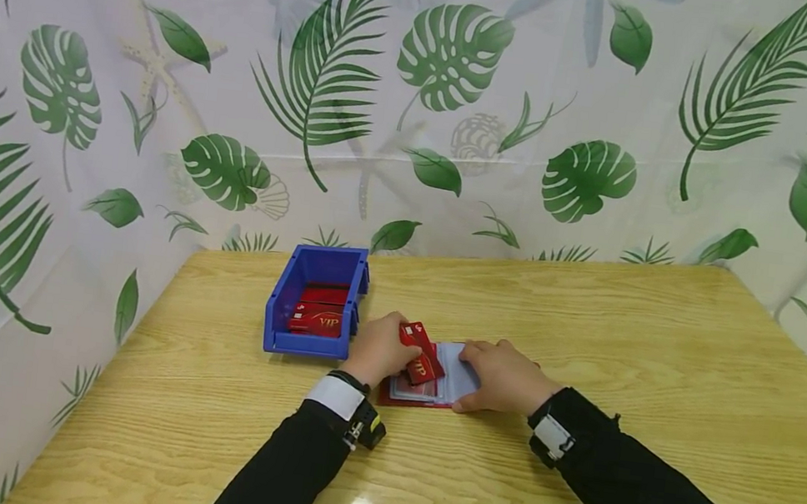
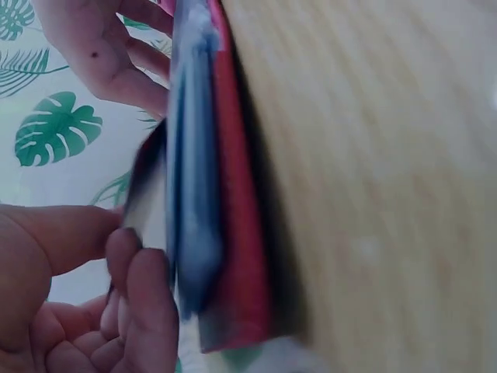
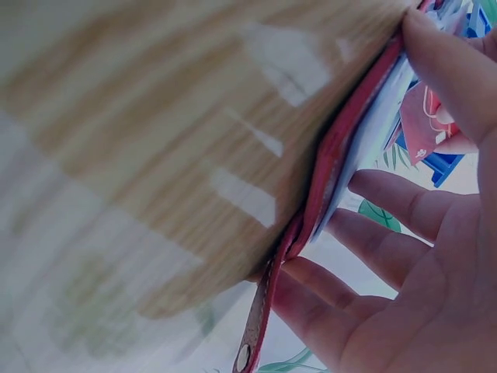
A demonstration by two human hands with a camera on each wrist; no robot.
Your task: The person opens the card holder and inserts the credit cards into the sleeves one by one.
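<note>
My left hand [image 1: 379, 352] pinches a red VIP card [image 1: 426, 366] between thumb and fingers, tilted over the left side of an open card holder. This card holder [image 1: 459, 381] has a red cover and clear plastic sleeves, and lies on the table. In the left wrist view, the card's edge [image 2: 147, 183] stands close beside the stacked sleeves [image 2: 198, 179]. My right hand [image 1: 505, 375] holds the right side of the holder, thumb at the near edge and fingers at the far part. A red strap with a snap [image 3: 260, 326] hangs from the cover in the right wrist view.
A blue plastic bin [image 1: 306, 345] stands left of the holder, close to my left hand, with red VIP cards [image 1: 317, 319] inside. The wooden table [image 1: 627, 338] reaches back to a leaf-patterned cloth [image 1: 500, 205].
</note>
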